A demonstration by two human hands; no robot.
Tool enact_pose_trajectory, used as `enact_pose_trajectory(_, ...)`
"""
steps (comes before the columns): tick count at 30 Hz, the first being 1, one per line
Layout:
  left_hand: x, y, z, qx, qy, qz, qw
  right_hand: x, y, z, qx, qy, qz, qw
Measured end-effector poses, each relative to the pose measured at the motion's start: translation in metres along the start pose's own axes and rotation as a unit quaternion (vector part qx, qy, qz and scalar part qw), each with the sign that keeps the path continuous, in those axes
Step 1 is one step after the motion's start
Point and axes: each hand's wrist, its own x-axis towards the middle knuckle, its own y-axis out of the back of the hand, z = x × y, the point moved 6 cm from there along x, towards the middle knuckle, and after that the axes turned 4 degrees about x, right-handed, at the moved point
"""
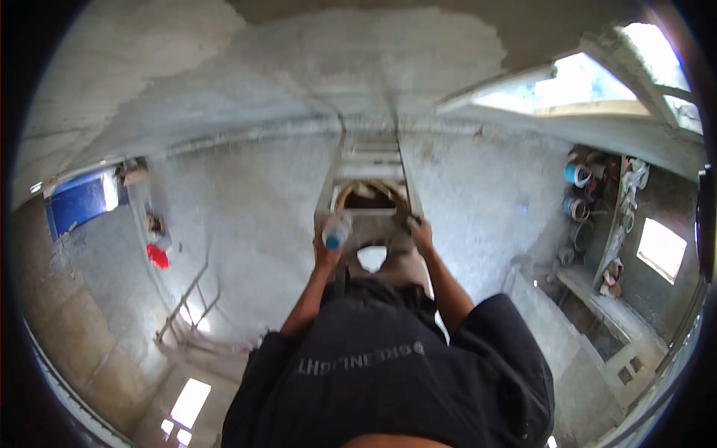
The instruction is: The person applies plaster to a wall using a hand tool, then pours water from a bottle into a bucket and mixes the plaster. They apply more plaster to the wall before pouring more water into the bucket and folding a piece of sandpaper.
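A ladder [376,158] stretches ahead of me, its rungs between two side rails. My left hand [326,250] is closed around a clear plastic bottle [337,231] with a blue cap, beside the left rail. On the other side, my right hand [423,234] has its fingers curled at the right rail. Between the two hands is a curved brown rim [367,184] with a dark inside, overlapping the rungs in this view. My own legs and dark shirt cover the ladder's near end.
Bare grey plaster walls surround the ladder. A blue panel [77,205] and a red object [157,256] are on the left, with a wooden frame [184,302] lower down. Several buckets and cans [576,207] stand at right near a ledge [609,306]. Bright window openings [575,84] are upper right.
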Motion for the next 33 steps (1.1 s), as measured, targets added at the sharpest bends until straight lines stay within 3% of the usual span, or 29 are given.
enact_pose_trajectory(1,-0.001,0.002,0.008,0.011,-0.027,0.010,1.000,0.001,0.000,0.001,-0.017,-0.001,0.003,1.000)
enact_pose_trajectory(4,-0.001,-0.009,-0.022,-0.011,0.069,-0.029,0.997,0.015,0.003,0.021,-0.102,0.029,0.031,0.994)
enact_pose_trajectory(8,0.004,-0.006,-0.016,-0.015,-0.003,0.035,0.999,0.026,-0.002,0.021,-0.092,0.016,0.025,0.995)
enact_pose_trajectory(13,0.015,-0.004,0.003,-0.106,0.022,0.018,0.994,0.033,-0.006,0.008,-0.131,-0.031,-0.015,0.991)
enact_pose_trajectory(15,0.018,-0.011,-0.013,-0.016,0.052,0.002,0.999,0.052,-0.008,0.026,-0.160,0.028,-0.011,0.987)
enact_pose_trajectory(18,0.018,-0.010,-0.010,-0.024,0.035,0.001,0.999,0.051,-0.010,0.021,-0.142,0.062,-0.032,0.987)
enact_pose_trajectory(21,0.017,-0.011,-0.019,0.002,0.074,-0.012,0.997,0.058,-0.014,0.030,-0.123,0.032,-0.052,0.991)
enact_pose_trajectory(26,0.018,-0.007,-0.010,-0.029,0.035,-0.029,0.999,0.084,-0.018,0.058,-0.168,0.042,-0.052,0.984)
enact_pose_trajectory(31,0.018,-0.001,0.010,-0.015,0.039,-0.028,0.999,0.086,-0.009,0.025,-0.192,0.051,-0.051,0.979)
enact_pose_trajectory(33,0.021,-0.011,-0.011,-0.072,0.092,-0.068,0.991,0.084,-0.008,0.011,-0.198,0.059,-0.043,0.977)
